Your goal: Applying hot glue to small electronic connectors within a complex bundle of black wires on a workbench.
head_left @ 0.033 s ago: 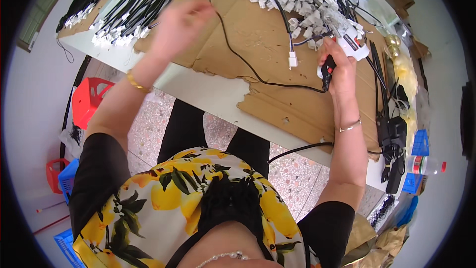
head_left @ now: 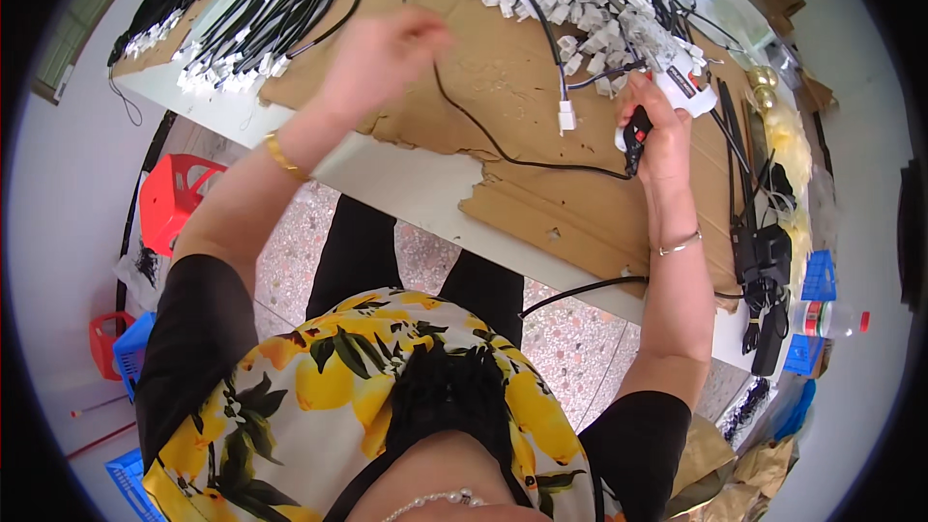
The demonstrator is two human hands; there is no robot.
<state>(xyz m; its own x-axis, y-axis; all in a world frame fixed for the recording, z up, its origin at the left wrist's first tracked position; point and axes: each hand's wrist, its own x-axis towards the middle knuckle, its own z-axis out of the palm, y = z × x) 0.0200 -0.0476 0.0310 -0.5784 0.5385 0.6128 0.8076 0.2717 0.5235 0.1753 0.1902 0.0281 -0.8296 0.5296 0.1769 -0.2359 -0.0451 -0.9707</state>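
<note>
- White-and-black pistol-grip tool held in the right hand, over the right part of a cardboard sheet laid on the white surface.
- Change noted: left hand shifted rightward, farther from the bundled black cables; right hand and tool nearly unmoved. Motion judged confined to the left side, with the tool kept steady.
- Right hand: fingers wrapped around the grip.
- Left hand: raised, blurred, fingers partly curled; whether anything is held cannot be told. Black cord is crossed in view; contact not resolved. Its right end appears to meet the grip's base.
- White connector plug seen on the cardboard between the hands, just below heaped white connectors.
</note>
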